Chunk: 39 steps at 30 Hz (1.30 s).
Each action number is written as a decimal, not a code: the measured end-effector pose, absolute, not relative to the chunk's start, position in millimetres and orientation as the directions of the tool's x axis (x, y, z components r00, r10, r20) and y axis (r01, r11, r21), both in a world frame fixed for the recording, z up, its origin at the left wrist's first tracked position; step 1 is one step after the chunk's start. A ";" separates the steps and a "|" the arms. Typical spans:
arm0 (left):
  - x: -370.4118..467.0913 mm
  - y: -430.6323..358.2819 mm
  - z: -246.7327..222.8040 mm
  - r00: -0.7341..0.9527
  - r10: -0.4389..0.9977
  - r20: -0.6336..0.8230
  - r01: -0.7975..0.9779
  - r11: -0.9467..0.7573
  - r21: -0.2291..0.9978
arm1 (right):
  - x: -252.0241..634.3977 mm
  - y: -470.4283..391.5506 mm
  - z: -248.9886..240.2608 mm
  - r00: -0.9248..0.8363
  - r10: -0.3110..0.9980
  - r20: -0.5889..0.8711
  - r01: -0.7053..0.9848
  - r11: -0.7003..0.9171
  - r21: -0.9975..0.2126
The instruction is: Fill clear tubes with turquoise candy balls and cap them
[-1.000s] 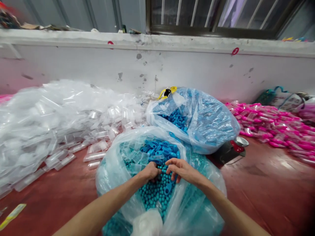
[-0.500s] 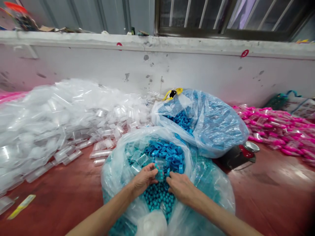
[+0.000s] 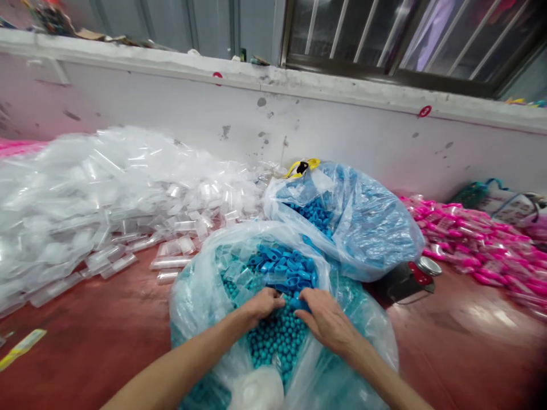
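A large clear plastic bag (image 3: 192,307) stands open in front of me, with teal beads (image 3: 277,339), blue plastic caps (image 3: 284,267) and clear containers (image 3: 233,265) inside. Just over the beads, my left hand (image 3: 265,304) is closed around a clear container that shows only in part. My right hand (image 3: 322,316) pinches a blue cap (image 3: 298,303) between thumb and fingers, close to the right of my left hand.
Clear plastic containers (image 3: 128,193) are heaped at the left. Behind the beads lies a bag of blue caps (image 3: 371,222). A dark tin (image 3: 404,279) and a pink pile (image 3: 478,239) are at the right. A yellow packet (image 3: 23,347) lies on the red surface.
My left hand has turned over, hiding most of the container and its beads. My right hand has risen slightly, now showing a blue cap in its fingers. The view has tilted.
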<state>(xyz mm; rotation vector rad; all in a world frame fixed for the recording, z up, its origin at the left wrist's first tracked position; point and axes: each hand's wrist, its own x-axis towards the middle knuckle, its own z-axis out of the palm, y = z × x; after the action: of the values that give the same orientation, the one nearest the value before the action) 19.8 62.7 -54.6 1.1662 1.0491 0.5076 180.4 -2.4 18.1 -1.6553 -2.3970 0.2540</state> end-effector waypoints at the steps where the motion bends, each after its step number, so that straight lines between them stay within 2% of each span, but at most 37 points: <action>1: 17.5 61.2 -52.7 0.492 0.777 -0.393 0.143 0.373 0.917 | 183.6 -1.6 16.4 -0.308 0.949 0.073 0.885 0.314 -0.345; 3: 9.7 56.9 -47.9 0.539 0.755 -0.374 0.079 0.397 0.915 | 187.5 0.9 9.7 -0.237 0.968 0.076 0.845 0.245 -0.475; 5: 0.6 52.2 -42.2 0.570 0.750 -0.335 -0.001 0.409 0.913 | 187.2 5.0 1.2 -0.187 0.978 0.088 0.826 0.205 -0.525; 10: -10.8 42.2 -32.5 0.648 0.715 -0.261 -0.222 0.505 0.834 | 178.7 17.9 -6.5 -0.260 0.961 0.097 0.838 0.275 -0.472; 12: -9.7 40.0 -33.2 0.627 0.732 -0.266 -0.206 0.486 0.850 | 176.3 20.2 -2.5 -0.275 0.957 0.095 0.803 0.283 -0.524; 14: -6.8 39.2 -35.2 0.548 0.807 -0.218 -0.180 0.368 0.912 | 173.6 19.1 3.0 -0.264 0.961 0.082 0.765 0.260 -0.589; 17: -2.3 38.6 -36.2 0.479 0.871 -0.104 -0.156 0.201 0.967 | 166.6 14.2 10.0 -0.293 0.956 -0.023 0.716 0.203 -0.668; 20: -0.6 36.0 -32.2 0.523 0.840 -0.142 -0.095 0.222 0.970 | 159.8 11.9 13.1 -0.316 0.945 -0.086 0.679 0.161 -0.716; 22: -2.3 33.8 -27.9 0.526 0.826 -0.204 -0.020 0.252 0.967 | 159.8 12.5 13.3 -0.333 0.942 -0.035 0.677 0.212 -0.705; 24: -6.6 32.3 -24.3 0.502 0.831 -0.239 0.045 0.251 0.967 | 164.3 12.9 12.9 -0.365 0.931 0.005 0.720 0.286 -0.632; 27: -15.4 31.8 -22.2 0.472 0.844 -0.256 0.115 0.229 0.967 | 173.9 11.1 12.7 -0.380 0.924 -0.048 0.822 0.313 -0.476; 29: -19.5 31.6 -22.6 0.466 0.850 -0.246 0.130 0.209 0.969 | 176.4 9.3 12.9 -0.363 0.930 -0.058 0.836 0.297 -0.462; 31: -20.2 30.6 -23.3 0.467 0.854 -0.228 0.112 0.199 0.974 | 172.8 8.3 12.4 -0.344 0.938 -0.040 0.771 0.258 -0.582; 34: -15.5 26.1 -23.2 0.493 0.850 -0.189 0.054 0.186 0.981 | 159.5 8.9 8.5 -0.304 0.952 -0.041 0.582 0.151 -0.799; 36: -11.2 21.7 -22.7 0.494 0.853 -0.168 0.022 0.180 0.983 | 150.9 9.5 4.7 -0.260 0.965 -0.018 0.490 0.116 -0.864; 39: -6.2 16.0 -22.4 0.428 0.883 -0.192 -0.008 0.216 0.976 | 144.6 7.9 1.3 -0.181 0.983 0.030 0.459 0.112 -0.881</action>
<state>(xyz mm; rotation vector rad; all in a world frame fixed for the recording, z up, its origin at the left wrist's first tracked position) -6.2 16.0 -22.4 1.1940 0.9384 0.7632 144.6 7.9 1.3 -1.4142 -1.7296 1.0064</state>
